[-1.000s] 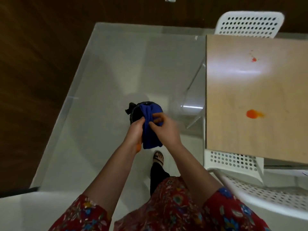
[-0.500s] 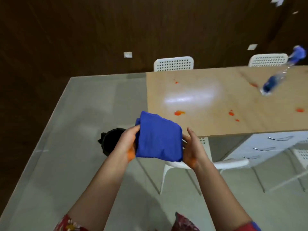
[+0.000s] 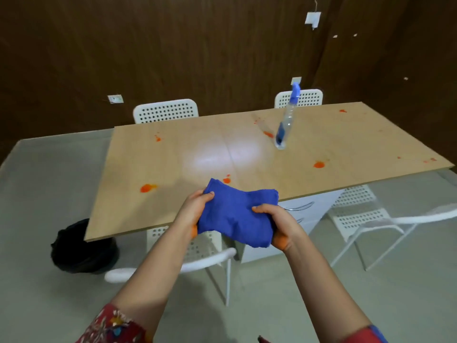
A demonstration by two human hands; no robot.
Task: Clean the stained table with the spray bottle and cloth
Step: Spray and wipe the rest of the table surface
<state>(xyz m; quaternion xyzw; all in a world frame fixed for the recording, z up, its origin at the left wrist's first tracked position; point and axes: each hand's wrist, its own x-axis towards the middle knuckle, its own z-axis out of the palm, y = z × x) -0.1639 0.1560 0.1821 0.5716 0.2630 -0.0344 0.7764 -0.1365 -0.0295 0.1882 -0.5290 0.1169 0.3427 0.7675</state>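
A folded blue cloth (image 3: 235, 216) of towelling texture is held in the air before the near edge of the table (image 3: 197, 149). Its left edge is gripped by the left hand (image 3: 195, 209), the fingers curled over the top. Its lower right edge is clasped by the right hand (image 3: 274, 219). Orange colouring is seen at the heel of each palm.

The spray bottle (image 3: 284, 127), clear-bodied with a blue trigger head, stands on the far half of the table, well apart from the cloth. A dark blue label is borne low on its body; the writing is too blurred to be read.

The pale wooden tabletop is marked by scattered orange stains (image 3: 148, 188); one lies just beside the bottle's base. White perforated chairs (image 3: 165, 111) are placed around the table, and a black bin bag (image 3: 81, 246) sits on the floor at its left corner.
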